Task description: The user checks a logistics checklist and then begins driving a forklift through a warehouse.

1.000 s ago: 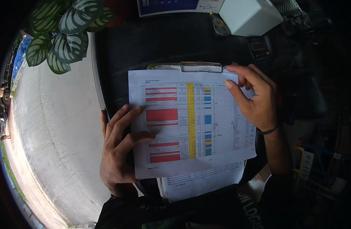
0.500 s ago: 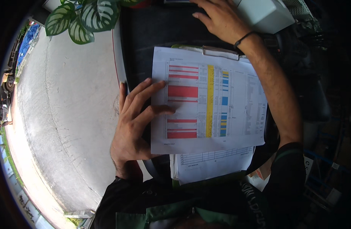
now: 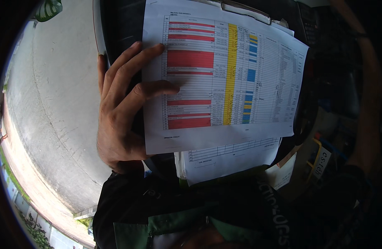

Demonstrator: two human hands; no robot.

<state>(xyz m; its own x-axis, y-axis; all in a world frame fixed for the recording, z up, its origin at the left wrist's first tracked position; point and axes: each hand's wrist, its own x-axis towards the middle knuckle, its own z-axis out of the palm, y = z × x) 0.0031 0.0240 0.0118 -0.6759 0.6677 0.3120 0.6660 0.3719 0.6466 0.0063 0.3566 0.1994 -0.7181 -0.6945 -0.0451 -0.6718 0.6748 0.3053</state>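
A printed sheet (image 3: 224, 135) with red, yellow and blue coloured table cells lies on top of a clipboard, whose metal clip (image 3: 246, 11) shows along its top edge. My left hand (image 3: 122, 106) is at the sheet's left edge, fingers spread and fingertips resting on the paper. The thumb's tip is hidden by the sheet's lower left corner. Beneath it, more papers (image 3: 207, 171) stick out over the green lower edge of the board. My right forearm (image 3: 367, 70), dim and blurred, runs up the far right side. The right hand is beyond the upper edge of view.
The clipboard rests on a black surface (image 3: 116, 16). A dark keypad device (image 3: 308, 25) sits at the upper right. Green leaves (image 3: 49, 10) show at the upper left, above grey pavement (image 3: 54, 87). A white label (image 3: 322, 163) and a yellow bar are at the lower right.
My right hand has swung from the top middle to the right and out of view. The view has shifted, so the sheet appears larger and higher. My left hand stays at its edge.
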